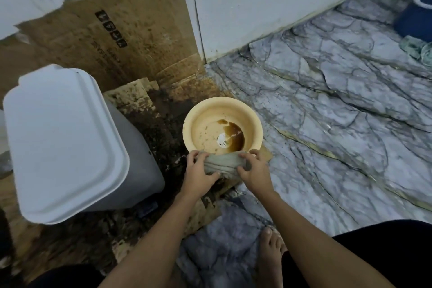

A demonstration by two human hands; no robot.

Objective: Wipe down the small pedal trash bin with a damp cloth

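Grey cloth gets a squeeze over the bowl

Grey and bunched up, the cloth [222, 163] is held between both hands at the near edge of the yellow bowl [201, 114]. The left hand [199, 172] has its grip curled round one end, and the right hand [253, 169] has its grip curled round the other. A little brown water sits in the bowl. It looks like the wringing step. The white pedal bin [67, 142] stands just to the left on dirty cardboard [131, 37], lid closed. Next, the person likely needs to carry the cloth over to the bin and rub its lid
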